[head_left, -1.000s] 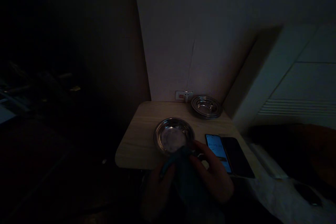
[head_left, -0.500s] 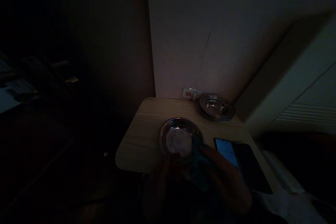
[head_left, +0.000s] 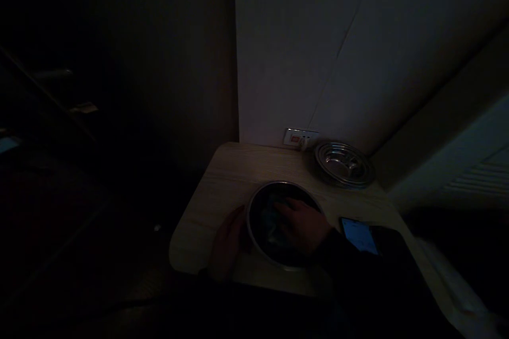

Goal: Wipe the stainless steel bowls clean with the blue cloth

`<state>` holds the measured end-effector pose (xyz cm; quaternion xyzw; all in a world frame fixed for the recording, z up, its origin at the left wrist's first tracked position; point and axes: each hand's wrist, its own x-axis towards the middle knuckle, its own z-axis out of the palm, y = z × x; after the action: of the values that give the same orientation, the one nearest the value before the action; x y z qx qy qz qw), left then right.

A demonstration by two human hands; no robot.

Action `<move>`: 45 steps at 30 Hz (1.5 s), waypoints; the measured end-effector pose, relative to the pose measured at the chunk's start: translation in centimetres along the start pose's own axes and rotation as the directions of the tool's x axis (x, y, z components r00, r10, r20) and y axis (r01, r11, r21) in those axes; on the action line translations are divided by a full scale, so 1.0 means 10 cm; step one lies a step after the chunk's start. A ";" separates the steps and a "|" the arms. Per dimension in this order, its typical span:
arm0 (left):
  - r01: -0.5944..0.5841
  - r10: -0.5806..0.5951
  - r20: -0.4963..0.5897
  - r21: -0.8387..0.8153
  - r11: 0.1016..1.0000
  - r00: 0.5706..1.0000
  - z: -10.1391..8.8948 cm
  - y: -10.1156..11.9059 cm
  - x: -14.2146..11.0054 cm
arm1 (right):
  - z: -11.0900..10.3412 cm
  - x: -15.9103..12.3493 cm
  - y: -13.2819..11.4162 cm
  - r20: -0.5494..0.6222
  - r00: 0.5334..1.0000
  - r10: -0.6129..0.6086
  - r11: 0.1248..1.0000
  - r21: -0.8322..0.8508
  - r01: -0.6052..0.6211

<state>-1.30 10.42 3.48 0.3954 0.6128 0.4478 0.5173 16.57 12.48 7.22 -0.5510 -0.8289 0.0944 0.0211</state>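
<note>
The room is very dark. A round steel plate (head_left: 254,241) lies on a small light wooden table (head_left: 222,190). My right hand (head_left: 302,222) rests inside the plate, fingers pressed down on a dark blue cloth (head_left: 268,220). Against the plate's left rim sits my left hand (head_left: 226,241), its fingers curled along the rim.
Several steel plates (head_left: 344,164) are stacked at the table's back right, next to a wall socket (head_left: 298,137). A lit phone (head_left: 360,235) lies right of the plate. White walls rise behind; the left side is dark, and pale bedding shows at the far right.
Both hands were holding the cloth in front of the plate. Now my right hand has pushed the cloth into the plate and my left hand has gone to its left rim.
</note>
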 end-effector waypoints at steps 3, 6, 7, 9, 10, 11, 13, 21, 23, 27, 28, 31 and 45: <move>0.054 -0.050 0.083 -0.048 0.997 0.995 -0.03 -0.03 -0.02 | 0.08 0.03 -0.05 0.038 0.999 -0.016 0.999 -0.034 0.017; 0.069 -0.050 0.209 -0.084 0.994 0.977 -0.05 -0.05 -0.03 | 0.13 0.04 -0.05 0.025 0.998 -0.051 0.999 -0.016 0.052; 0.060 -0.038 0.228 -0.090 0.994 0.973 -0.06 -0.05 -0.03 | 0.14 0.04 -0.04 0.020 0.997 -0.069 0.998 0.011 0.069; 0.045 -0.020 0.242 -0.101 0.994 0.970 -0.06 -0.06 -0.04 | 0.16 0.06 -0.03 0.007 0.995 -0.099 0.989 0.110 0.097; 0.041 -0.013 0.246 -0.107 0.993 0.969 -0.07 -0.07 -0.04 | 0.17 0.06 -0.03 -0.009 0.995 -0.103 0.978 0.180 0.103; 0.037 -0.008 0.252 -0.111 0.993 0.968 -0.07 -0.07 -0.04 | 0.17 0.05 -0.03 -0.036 0.995 -0.095 0.962 0.255 0.101; 0.032 -0.002 0.267 -0.107 0.994 0.964 -0.08 -0.09 -0.04 | 0.18 0.03 -0.09 -0.113 0.991 -0.071 0.920 0.377 0.109; -0.036 0.043 0.235 -0.037 0.999 0.971 -0.14 -0.03 -0.06 | 0.20 -0.04 -0.46 -0.192 0.973 -0.127 0.891 0.410 0.197; -0.015 0.019 0.266 -0.017 1.000 0.964 -0.14 -0.02 -0.06 | 0.19 0.02 -0.47 -0.179 0.974 -0.142 0.922 0.334 0.196; -0.009 0.023 0.313 -0.046 0.999 0.950 -0.12 -0.08 -0.05 | 0.11 0.23 -0.39 -0.131 0.989 -0.068 0.995 0.061 0.076; -0.015 0.035 0.322 -0.063 0.998 0.946 -0.12 -0.10 -0.05 | 0.08 0.29 -0.36 -0.127 0.992 -0.020 1.000 -0.003 0.020; -0.043 0.070 0.321 -0.090 0.995 0.945 -0.10 -0.12 -0.04 | 0.01 0.41 -0.32 -0.131 0.988 0.082 0.991 -0.093 -0.095; 0.008 0.022 0.304 -0.100 0.995 0.952 -0.10 -0.05 -0.14 | -0.22 0.09 -0.10 -0.109 0.993 -0.037 0.987 0.154 0.054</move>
<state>-2.04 8.78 3.41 0.4356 0.5011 0.4133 0.6231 15.64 13.22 9.50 -0.5327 -0.8290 0.1294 0.1105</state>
